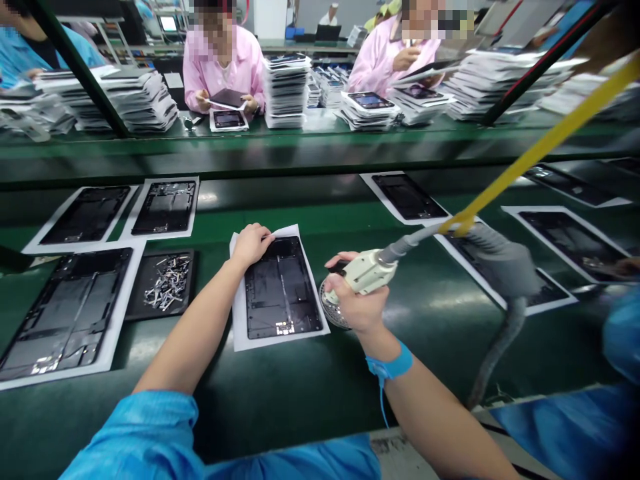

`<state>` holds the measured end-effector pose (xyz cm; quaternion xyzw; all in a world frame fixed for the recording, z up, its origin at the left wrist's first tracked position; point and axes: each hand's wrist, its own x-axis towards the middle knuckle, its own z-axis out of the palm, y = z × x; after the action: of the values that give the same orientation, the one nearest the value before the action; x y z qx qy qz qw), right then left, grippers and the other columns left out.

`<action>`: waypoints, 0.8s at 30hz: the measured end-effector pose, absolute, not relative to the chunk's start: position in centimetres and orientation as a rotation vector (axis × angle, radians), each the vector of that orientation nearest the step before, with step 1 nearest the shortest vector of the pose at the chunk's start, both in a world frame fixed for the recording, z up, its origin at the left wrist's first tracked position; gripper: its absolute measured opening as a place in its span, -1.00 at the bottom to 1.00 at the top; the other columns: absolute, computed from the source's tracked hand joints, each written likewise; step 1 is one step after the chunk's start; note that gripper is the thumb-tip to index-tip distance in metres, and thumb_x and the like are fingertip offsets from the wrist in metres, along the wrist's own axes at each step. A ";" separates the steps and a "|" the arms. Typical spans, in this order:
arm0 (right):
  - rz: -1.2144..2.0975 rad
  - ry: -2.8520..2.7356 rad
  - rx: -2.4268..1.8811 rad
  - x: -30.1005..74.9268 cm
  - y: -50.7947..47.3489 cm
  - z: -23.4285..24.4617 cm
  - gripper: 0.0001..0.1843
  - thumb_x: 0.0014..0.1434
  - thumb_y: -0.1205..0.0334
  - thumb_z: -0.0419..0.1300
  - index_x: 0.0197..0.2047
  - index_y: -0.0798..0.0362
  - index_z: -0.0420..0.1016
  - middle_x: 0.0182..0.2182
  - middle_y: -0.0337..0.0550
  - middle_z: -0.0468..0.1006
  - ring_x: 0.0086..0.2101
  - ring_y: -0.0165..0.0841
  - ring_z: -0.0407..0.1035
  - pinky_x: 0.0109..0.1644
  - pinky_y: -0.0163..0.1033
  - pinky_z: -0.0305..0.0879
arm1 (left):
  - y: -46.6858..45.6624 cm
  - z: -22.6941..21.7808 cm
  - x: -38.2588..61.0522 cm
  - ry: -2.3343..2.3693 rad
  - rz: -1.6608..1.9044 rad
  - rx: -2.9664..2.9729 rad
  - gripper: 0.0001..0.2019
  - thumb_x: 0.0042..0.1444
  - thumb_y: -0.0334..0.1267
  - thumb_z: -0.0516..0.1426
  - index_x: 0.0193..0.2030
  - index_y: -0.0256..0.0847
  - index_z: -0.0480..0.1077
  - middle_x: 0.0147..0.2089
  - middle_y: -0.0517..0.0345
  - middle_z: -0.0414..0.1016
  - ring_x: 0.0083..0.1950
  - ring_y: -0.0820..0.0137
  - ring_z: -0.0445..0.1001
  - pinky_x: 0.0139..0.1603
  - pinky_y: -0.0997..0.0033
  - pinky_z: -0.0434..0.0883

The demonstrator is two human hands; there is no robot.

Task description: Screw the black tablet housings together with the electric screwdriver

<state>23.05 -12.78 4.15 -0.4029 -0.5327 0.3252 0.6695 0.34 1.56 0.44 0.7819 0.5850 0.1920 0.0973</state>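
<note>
In front of me on the green bench lies a black tablet housing (285,287), its inner side up, on a white sheet (239,333). My left hand (253,243) grips its top left corner, fingers bent over the edge. To the right of the housing, my right hand (363,300) is wrapped around a cream hand-held tool (367,272) with a grey cable or hose at its rear. The tool's round, perforated metal disc (334,307) faces the bench, just beside the sheet's right edge. Whether the disc touches the bench I cannot tell. A blue band (390,363) circles my right wrist.
A black tray (165,283) of small metal pieces stands left. More tablet housings (70,307) on white sheets lie on both sides. A yellow strap (545,143) and thick grey hose (500,347) cross the right. Beyond the ledge, co-workers sit among stacks (286,93).
</note>
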 end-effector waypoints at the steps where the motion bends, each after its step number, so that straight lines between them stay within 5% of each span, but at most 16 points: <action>1: 0.728 -1.182 -0.894 23.0 -13.0 4.6 -0.68 0.12 0.27 0.36 -0.05 -0.02 0.47 -0.27 -0.23 0.58 -0.54 -0.47 0.44 -0.47 -0.29 0.46 | 1.5 0.4 0.4 1.734 0.573 2.310 -0.77 0.36 -0.17 0.13 -0.17 -0.19 0.60 -0.16 0.00 0.53 -0.02 0.20 0.47 0.06 0.27 0.38; 10: 1.077 -1.344 -0.727 19.3 -16.2 4.2 -0.68 0.21 0.23 0.35 0.02 -0.08 0.43 -0.20 -0.20 0.54 -0.53 -0.48 0.43 -0.47 -0.30 0.45 | 1.1 0.3 0.8 1.744 0.565 2.292 -0.78 0.36 -0.16 0.15 -0.13 -0.18 0.60 -0.13 0.01 0.55 0.00 0.23 0.47 0.06 0.30 0.37; 24: 1.134 -1.384 -0.833 17.1 -16.0 3.8 -0.79 0.14 0.21 0.36 -0.16 -0.01 0.46 -0.35 -0.24 0.55 -0.59 -0.48 0.38 -0.53 -0.32 0.42 | 1.2 0.1 1.1 1.750 0.598 2.269 -0.80 0.34 -0.16 0.16 -0.10 -0.18 0.58 -0.11 0.01 0.54 0.00 0.21 0.46 0.06 0.28 0.38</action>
<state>17.10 -16.00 3.78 -0.3522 -0.5849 0.4795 0.5513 1.15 1.16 0.07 0.7707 0.5944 0.2032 0.1069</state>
